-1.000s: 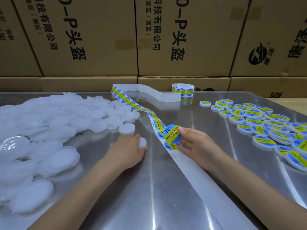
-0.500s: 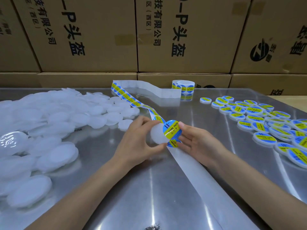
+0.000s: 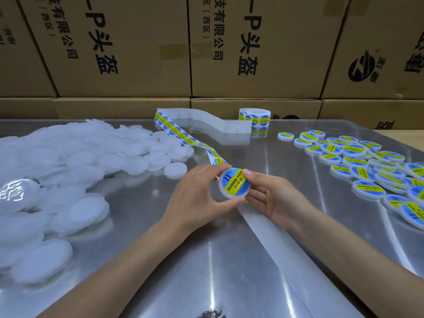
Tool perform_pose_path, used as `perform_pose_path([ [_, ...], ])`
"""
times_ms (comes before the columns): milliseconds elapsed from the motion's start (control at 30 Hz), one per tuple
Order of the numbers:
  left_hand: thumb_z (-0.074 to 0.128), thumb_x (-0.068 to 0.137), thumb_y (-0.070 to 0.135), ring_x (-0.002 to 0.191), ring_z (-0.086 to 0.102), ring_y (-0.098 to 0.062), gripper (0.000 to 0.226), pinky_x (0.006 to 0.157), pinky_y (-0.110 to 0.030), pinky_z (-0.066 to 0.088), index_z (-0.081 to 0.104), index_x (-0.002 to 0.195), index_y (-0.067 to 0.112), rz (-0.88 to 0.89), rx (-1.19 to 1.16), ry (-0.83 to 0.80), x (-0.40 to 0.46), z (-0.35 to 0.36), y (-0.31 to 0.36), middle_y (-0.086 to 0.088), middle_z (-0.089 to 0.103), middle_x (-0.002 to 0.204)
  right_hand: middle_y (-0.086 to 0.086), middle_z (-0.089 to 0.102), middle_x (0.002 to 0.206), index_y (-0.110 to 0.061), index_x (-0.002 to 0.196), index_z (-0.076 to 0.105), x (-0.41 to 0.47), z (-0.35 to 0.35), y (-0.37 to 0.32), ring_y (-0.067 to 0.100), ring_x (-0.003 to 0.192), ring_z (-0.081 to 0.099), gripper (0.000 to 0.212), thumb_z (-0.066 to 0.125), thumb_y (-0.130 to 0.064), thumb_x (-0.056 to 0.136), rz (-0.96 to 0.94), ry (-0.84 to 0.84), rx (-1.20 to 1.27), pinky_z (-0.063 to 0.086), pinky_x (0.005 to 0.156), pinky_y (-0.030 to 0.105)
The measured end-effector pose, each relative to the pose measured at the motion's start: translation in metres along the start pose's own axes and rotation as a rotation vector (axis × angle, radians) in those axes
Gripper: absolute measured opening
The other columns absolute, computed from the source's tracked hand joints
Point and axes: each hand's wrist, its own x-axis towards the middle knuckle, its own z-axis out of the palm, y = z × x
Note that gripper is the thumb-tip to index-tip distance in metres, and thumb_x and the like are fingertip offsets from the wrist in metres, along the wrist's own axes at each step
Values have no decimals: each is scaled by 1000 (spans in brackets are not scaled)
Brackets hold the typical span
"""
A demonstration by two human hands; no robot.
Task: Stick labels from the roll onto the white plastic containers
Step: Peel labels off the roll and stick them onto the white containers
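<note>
Both hands (image 3: 231, 193) curled round labelled container (image 3: 234, 183) — mid-air

We lose the white container pile (image 3: 46, 180) to blur at the left edge; the labelled containers (image 3: 367, 166) run off right; carton (image 3: 128, 42) print is cropped

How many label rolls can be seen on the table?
1. The label roll stands at the far edge of the metal table, in front of the cardboard boxes. Its strip runs toward the hands. Another roll may lie out of view.
</note>
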Motion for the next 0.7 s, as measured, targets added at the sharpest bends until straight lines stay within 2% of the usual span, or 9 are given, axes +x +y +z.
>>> perform_pose_path([
  [100, 83, 65, 42, 86, 61, -7, 57, 83, -15, 41, 66, 112, 15, -10, 2, 1, 0, 0, 1, 11, 67, 102, 6, 74, 98, -13, 97, 73, 0, 0, 0, 13, 85, 71, 23, 67, -26, 79, -7, 14, -10, 57, 75, 20],
  [233, 84, 64, 41, 83, 60, -7, 56, 80, -16, 41, 67, 110, 16, -17, 2, 14, -1, -1, 4, 16, 64, 98, 5, 75, 89, -15, 85, 76, -4, 3, 1, 10, 76, 71, 13, 66, -22, 83, -39, 32, -9, 54, 62, 17],
  [300, 85, 64, 41, 82, 60, -8, 56, 79, -18, 43, 67, 110, 16, -21, -4, 24, -1, -1, 4, 14, 66, 98, 7, 75, 88, -13, 86, 75, -5, 4, 1, 10, 74, 71, 13, 65, -20, 84, -61, 20, 7, 53, 59, 16],
  [467, 84, 63, 42, 82, 60, -7, 56, 79, -19, 44, 67, 110, 17, -38, -23, 38, 0, -1, 5, 13, 67, 99, 10, 75, 90, -5, 98, 70, -7, 7, -1, 13, 76, 72, 18, 62, -15, 86, -95, -13, 47, 53, 59, 16],
  [700, 84, 63, 45, 82, 59, -6, 56, 80, -21, 46, 68, 109, 17, -38, -33, 55, -1, -1, 6, 12, 68, 100, 12, 74, 88, -7, 89, 69, -10, 10, 0, 15, 75, 71, 9, 67, -13, 83, -153, 58, -26, 54, 63, 18],
])
